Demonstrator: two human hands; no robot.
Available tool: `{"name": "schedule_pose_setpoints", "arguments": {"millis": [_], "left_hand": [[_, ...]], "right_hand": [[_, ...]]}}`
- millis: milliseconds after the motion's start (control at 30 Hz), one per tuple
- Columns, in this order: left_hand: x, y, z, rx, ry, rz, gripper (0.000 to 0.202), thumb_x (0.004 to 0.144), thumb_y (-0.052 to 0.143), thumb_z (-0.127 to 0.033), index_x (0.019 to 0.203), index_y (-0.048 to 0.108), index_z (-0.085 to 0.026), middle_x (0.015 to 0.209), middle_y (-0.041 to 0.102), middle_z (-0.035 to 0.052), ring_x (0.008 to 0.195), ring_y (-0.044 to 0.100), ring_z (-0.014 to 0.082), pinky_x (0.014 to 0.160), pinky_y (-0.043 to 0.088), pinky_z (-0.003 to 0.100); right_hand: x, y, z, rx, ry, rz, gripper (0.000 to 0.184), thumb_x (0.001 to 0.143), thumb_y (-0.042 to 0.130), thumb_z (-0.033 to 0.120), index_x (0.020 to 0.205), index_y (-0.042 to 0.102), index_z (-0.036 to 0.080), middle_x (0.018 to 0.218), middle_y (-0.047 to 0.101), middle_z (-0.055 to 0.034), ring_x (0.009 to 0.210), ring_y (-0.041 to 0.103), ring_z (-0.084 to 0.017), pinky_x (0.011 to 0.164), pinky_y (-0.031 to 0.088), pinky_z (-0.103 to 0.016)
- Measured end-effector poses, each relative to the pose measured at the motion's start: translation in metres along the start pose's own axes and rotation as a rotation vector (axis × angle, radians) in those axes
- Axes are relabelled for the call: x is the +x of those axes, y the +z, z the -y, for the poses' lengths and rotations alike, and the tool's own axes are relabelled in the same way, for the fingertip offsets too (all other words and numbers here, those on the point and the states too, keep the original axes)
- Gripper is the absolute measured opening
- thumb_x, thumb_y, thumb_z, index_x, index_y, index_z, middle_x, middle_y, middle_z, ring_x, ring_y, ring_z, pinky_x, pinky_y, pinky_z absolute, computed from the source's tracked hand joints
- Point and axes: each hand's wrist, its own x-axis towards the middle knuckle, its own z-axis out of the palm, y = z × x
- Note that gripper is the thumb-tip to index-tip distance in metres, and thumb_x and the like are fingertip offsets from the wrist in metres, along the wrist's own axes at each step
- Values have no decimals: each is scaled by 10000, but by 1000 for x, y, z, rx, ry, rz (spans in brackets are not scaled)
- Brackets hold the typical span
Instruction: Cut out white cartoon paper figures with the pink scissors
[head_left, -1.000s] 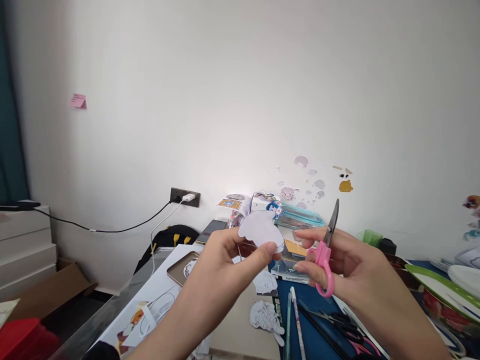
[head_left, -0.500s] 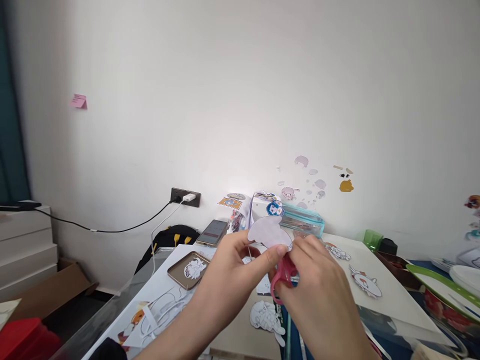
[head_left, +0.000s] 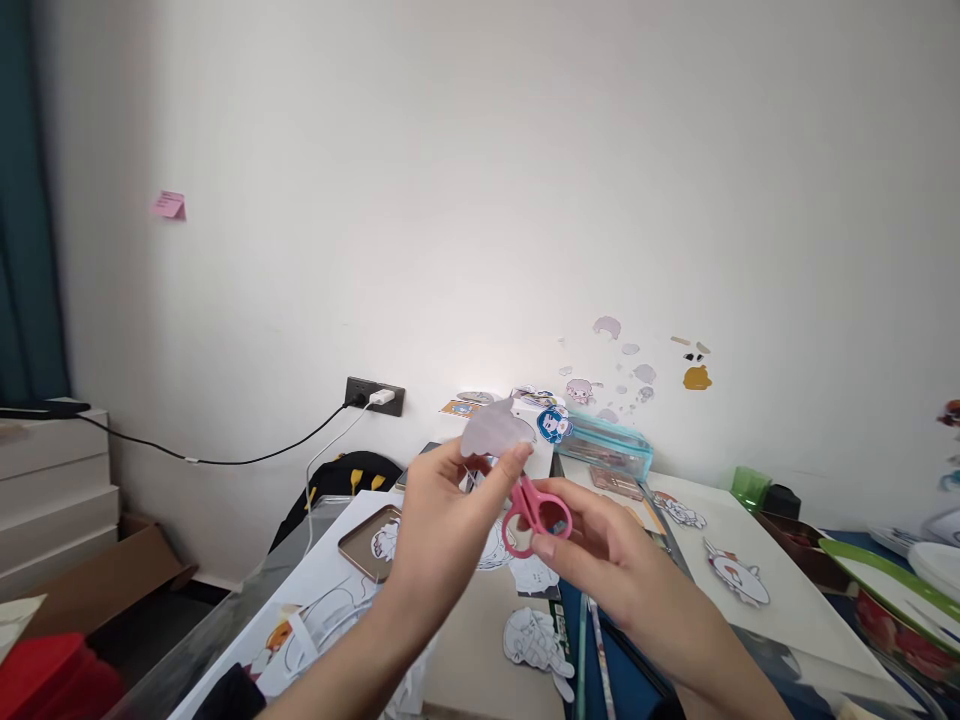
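My left hand (head_left: 442,520) is raised over the table and pinches a small white paper cutout (head_left: 495,432) between thumb and fingers. My right hand (head_left: 600,545) sits just right of it, fingers through the pink handles of small scissors (head_left: 534,512). The scissor blades point up and left toward the cutout and are mostly hidden behind my left fingers. More cut-out cartoon figures (head_left: 534,640) lie on the table below my hands.
A brown tray (head_left: 367,540) and printed sheets (head_left: 315,620) lie at the left. A turquoise pencil case (head_left: 607,445) and a phone sit by the wall. Pens rest on a blue mat (head_left: 622,680). Bowls (head_left: 900,590) stand at the right, and a charger cable (head_left: 225,460) hangs from a socket.
My right hand swung the scissors from upright at the right down and left under the cutout. My left hand lifted the cutout slightly up and left.
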Motion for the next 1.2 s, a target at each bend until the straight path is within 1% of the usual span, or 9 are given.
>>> {"name": "schedule_pose_setpoints", "arguments": {"millis": [100,233,400,633,700,767,867,933,1200], "left_hand": [[2,-1,-4,-77,-15,-13,180,761,669,-351,764,701,-174,752,714,34,797,646,203,707,479,274],[-2,-1,-12,-128,-45,9,182,724,692,-345,679,691,-169,596,672,15,605,619,166,534,460,241],[-10,-3,-20,-174,-121,131,192,749,683,-354,655,690,-186,343,442,-72,464,567,130,595,480,254],[-9,-8,-18,-111,-29,251,166,803,638,-337,760,706,-193,744,710,17,777,630,175,761,475,259],[-7,-11,-17,-67,19,239,156,814,625,-345,783,683,-204,797,694,2,818,609,170,745,458,241],[-6,-13,-20,11,21,229,178,829,599,-365,795,668,-204,801,680,-2,805,599,173,714,441,245],[-8,-14,-25,138,-40,281,234,841,561,-397,764,658,-199,765,671,11,769,589,186,691,430,268],[-12,-12,-27,217,-60,334,267,841,543,-423,737,649,-201,762,668,22,776,585,200,692,426,285],[-22,-7,-22,377,-26,412,255,822,562,-423,720,645,-204,725,652,3,733,587,189,677,405,277]], "right_hand": [[3,-1,-5,427,-30,105,256,896,471,345,1020,651,212,899,613,-42,878,534,-197,822,407,-321],[8,2,-11,795,-40,319,259,898,464,291,953,680,159,771,633,-57,782,570,-171,715,413,-264],[9,9,-15,840,-19,434,267,790,642,356,945,655,138,689,635,-27,593,599,-111,579,412,-198],[7,1,-19,742,-51,493,316,689,755,372,849,568,174,623,571,35,374,504,-45,333,284,-126],[4,-7,-15,661,-39,439,233,741,731,264,879,570,168,640,578,34,378,481,-27,339,264,-116],[-1,-14,-9,492,0,236,149,776,703,206,839,572,171,644,545,56,388,431,-9,390,304,-125],[-9,-17,-1,277,-14,-139,144,790,686,281,797,569,197,486,452,102,375,365,-37,419,324,-166],[-14,-15,3,241,-56,-272,159,793,670,353,815,590,217,432,439,101,371,372,-60,431,340,-195],[-18,-3,10,344,-98,-394,199,726,723,311,710,546,219,614,555,68,338,388,-34,363,357,-197]]}}
